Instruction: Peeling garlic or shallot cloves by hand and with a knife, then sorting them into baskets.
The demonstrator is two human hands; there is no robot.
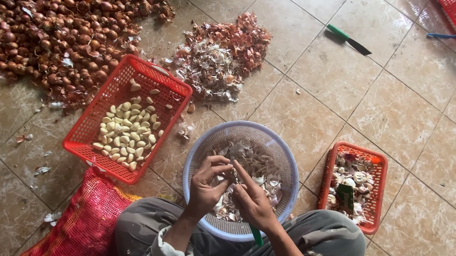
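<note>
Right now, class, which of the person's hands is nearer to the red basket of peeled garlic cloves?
Left. The left hand is over the round basket, on the side toward the red basket. The right hand is beside it, farther from that basket, holding a green-handled knife.

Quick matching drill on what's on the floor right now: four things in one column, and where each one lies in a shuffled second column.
Things:
1. peeled cloves
2. loose knife
3. shallot pile
4. round basket

Places:
A. top left of the floor
B. under both hands
C. in the large red basket
D. alone on the tiles, upper right

Pairs: 1-C, 2-D, 3-A, 4-B
</note>
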